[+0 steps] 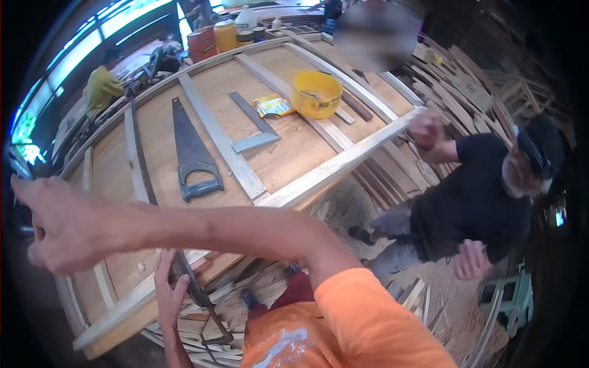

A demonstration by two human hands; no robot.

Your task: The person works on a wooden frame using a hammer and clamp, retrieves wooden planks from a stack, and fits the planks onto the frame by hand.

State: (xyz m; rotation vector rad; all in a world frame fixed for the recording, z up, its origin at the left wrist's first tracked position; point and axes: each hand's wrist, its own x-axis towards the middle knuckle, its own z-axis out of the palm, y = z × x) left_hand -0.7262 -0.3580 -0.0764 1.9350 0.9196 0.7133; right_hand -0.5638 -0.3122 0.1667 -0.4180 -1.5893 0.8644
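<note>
My right arm reaches across my body, its hand (pixel 73 224) raised over the left side of a wooden frame panel (pixel 276 165). Its index finger stretches toward the left edge of view, the other fingers look partly curled, and no object shows in it. At the panel's near edge, my left hand (pixel 170 291) grips a bar clamp (pixel 195 288). The thumb lies against the clamp and the far side of the grip is hidden. The clamp's screw and handle hang below the edge. A handsaw (pixel 195 150) and a metal square (pixel 257 132) lie on the panel.
A yellow tub (pixel 316 95) and a yellow packet (pixel 273 105) sit on the panel. A person in a dark shirt (pixel 475 184) stands at the right; another in yellow (pixel 103 89) is at far left. Wood scraps (pixel 270 282) and sawdust cover the floor. Containers (pixel 226 35) stand behind.
</note>
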